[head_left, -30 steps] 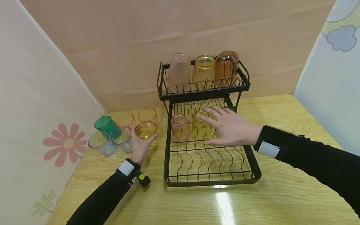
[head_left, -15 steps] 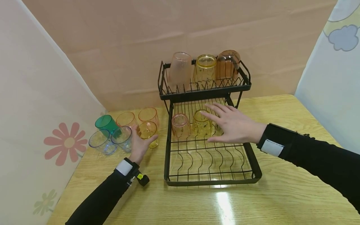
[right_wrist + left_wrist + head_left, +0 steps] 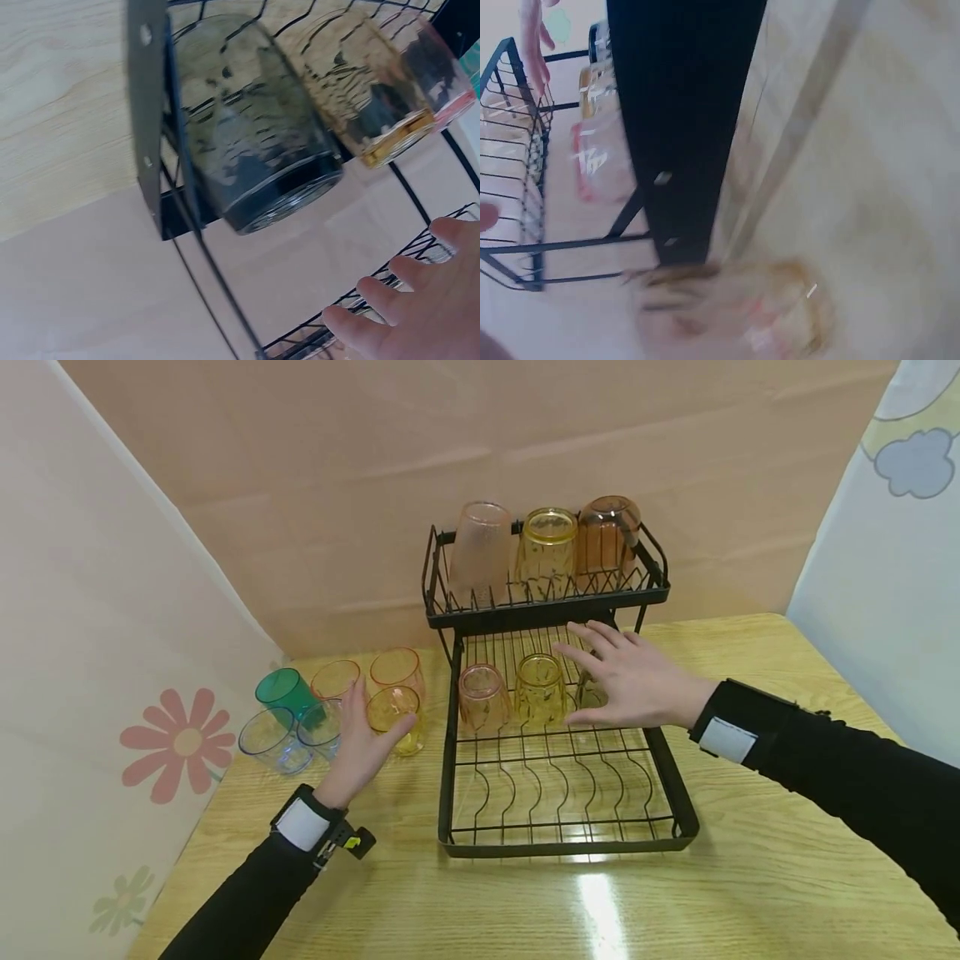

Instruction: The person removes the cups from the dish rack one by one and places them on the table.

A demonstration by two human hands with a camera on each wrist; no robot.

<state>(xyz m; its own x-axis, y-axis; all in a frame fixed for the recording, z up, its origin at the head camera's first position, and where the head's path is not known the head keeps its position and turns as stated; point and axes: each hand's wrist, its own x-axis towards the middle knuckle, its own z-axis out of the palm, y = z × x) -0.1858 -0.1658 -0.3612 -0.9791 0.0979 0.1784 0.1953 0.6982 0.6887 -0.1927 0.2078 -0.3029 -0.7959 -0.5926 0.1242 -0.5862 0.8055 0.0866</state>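
My left hand (image 3: 358, 750) has its thumb and fingers spread beside an upright yellow glass (image 3: 405, 735) on the table, without gripping it. In the left wrist view a blurred glass (image 3: 802, 300) shows at the bottom. My right hand (image 3: 637, 682) hovers with fingers spread over the rack's lower tier, holding nothing. Below it a dark grey-green glass (image 3: 255, 127) stands upside down, partly hidden by the hand in the head view. Beside that glass are an inverted yellow glass (image 3: 540, 693) and an inverted pink glass (image 3: 482, 702).
The black two-tier dish rack (image 3: 570, 847) stands mid-table. Its upper tier holds a tall pink glass (image 3: 478, 556), a yellow glass (image 3: 547, 552) and a brown glass (image 3: 606, 543), all inverted. A green glass (image 3: 288, 693), a blue-rimmed glass (image 3: 273, 743) and several others stand at left.
My left hand has let go of the yellow glass and drawn back left with fingers straighter. My right hand has shifted slightly right and away, showing more of the dark glass.
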